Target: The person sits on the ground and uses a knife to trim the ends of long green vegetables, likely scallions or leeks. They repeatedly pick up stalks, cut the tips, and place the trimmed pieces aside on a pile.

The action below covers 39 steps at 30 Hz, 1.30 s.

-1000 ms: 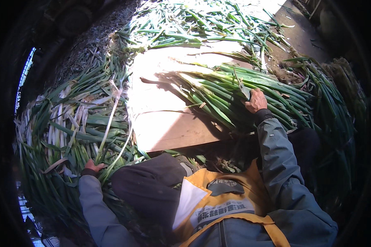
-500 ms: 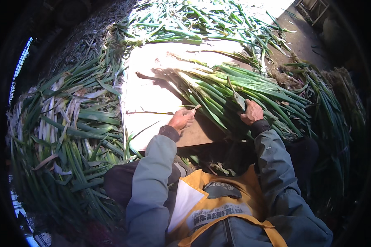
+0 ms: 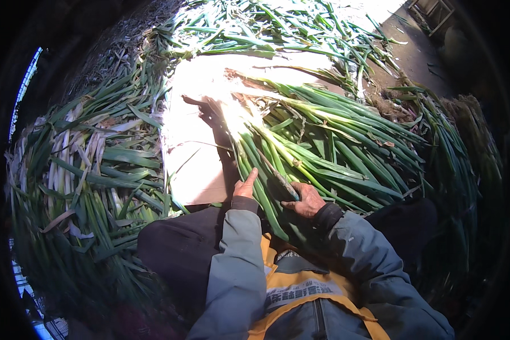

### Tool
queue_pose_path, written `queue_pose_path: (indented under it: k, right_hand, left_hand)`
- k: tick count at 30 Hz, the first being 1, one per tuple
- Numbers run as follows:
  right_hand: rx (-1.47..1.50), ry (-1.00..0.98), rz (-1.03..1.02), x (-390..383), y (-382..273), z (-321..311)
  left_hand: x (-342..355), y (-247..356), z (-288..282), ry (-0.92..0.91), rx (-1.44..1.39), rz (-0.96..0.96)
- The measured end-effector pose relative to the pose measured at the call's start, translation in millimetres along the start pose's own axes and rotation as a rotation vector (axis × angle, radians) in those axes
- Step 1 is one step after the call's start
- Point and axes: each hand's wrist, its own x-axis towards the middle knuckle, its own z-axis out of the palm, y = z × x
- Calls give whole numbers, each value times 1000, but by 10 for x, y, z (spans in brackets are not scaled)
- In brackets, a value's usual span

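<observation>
Long green onions [image 3: 242,148] lie slanting toward me, with their pale root ends far off in bright sunlight. My left hand [image 3: 245,186] is closed at their left edge, its thumb side against the green leaves. In my right hand [image 3: 307,200] is a knife [image 3: 279,177] with a narrow, dull blade that points away from me along the leaves. The fingers are wrapped round its handle. To the right of both hands spreads the rest of the green onion heap [image 3: 357,141], lying across a pale board [image 3: 194,180].
A big pile of green onions [image 3: 96,170] fills the left side. More loose leaves [image 3: 255,31] lie beyond the board [image 3: 194,180]. At the right are further bundles with roots [image 3: 436,124]. My dark-trousered knee [image 3: 178,243] is at the board's near left.
Some green onions have swung left and toward me over the board. My right hand with the knife has moved left and nearer. My left hand has come down slightly, onto the leaves.
</observation>
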Motion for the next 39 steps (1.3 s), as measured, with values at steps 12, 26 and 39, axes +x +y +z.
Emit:
queue_pose_path:
  k: [12, 26, 39]
  right_hand:
    - [-442, 340, -323, 12, -37, 79]
    - [-407, 128, -192, 438, -43, 878]
    - [-524, 287, -250, 1807, -471, 796]
  left_hand:
    - [-54, -744, -289, 638, 751, 102]
    - [-124, -599, -117, 396, 839, -31]
    - [134, -903, -294, 168, 456, 100]
